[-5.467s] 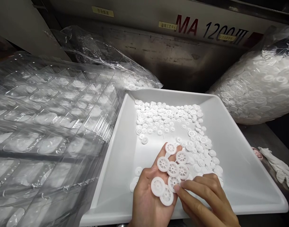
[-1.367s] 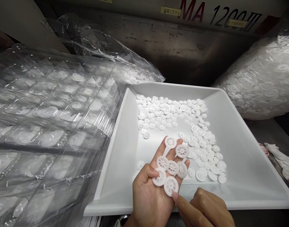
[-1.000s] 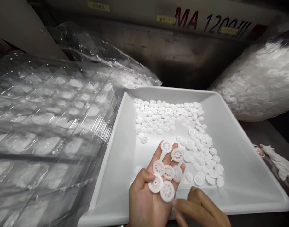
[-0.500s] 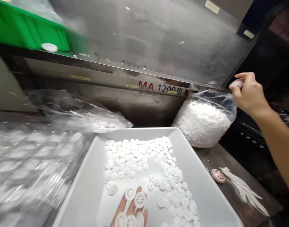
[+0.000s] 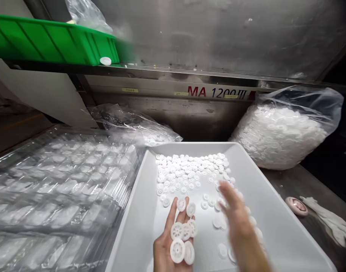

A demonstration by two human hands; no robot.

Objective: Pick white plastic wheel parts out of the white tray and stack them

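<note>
Currently the left hand [image 5: 166, 243] lies flat, palm up, bearing white wheels [image 5: 177, 251]; loose wheels [image 5: 191, 166] spread ahead of it and around the nearer right hand [image 5: 237, 224], too blurred to tell whether it grips anything.

Lie across the left hand [image 5: 166, 246] as seven round white wheels [image 5: 177, 251]: two near the fingertips [image 5: 175, 200], three clustered below, two side by side on the palm, with the right one tilted. Show spokes on several. Spread beyond the fingertips, and on either side of the blurred right hand [image 5: 237, 221], as loose wheels [image 5: 177, 166].
</note>
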